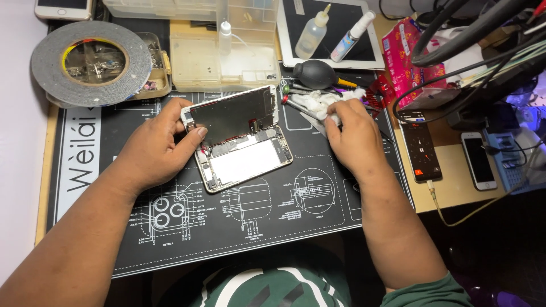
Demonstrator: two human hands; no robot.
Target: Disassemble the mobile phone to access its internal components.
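Observation:
An opened smartphone (pixel 247 162) lies on the black work mat (pixel 239 227), its white battery and inner boards showing. Its screen panel (pixel 233 113) is folded up from the body and tilted back. My left hand (pixel 156 148) holds that panel by its left edge, thumb on the inner face. My right hand (pixel 355 139) rests to the right of the phone and closes on a crumpled white tissue (pixel 318 105).
A big roll of grey tape (pixel 91 59) sits on a parts box at the back left. Clear plastic organisers (pixel 224 54), a black air blower (pixel 314 74), two small bottles on a tablet (pixel 327 31), a pink packet (pixel 406 62), cables and two more phones (pixel 421 150) crowd the back and right.

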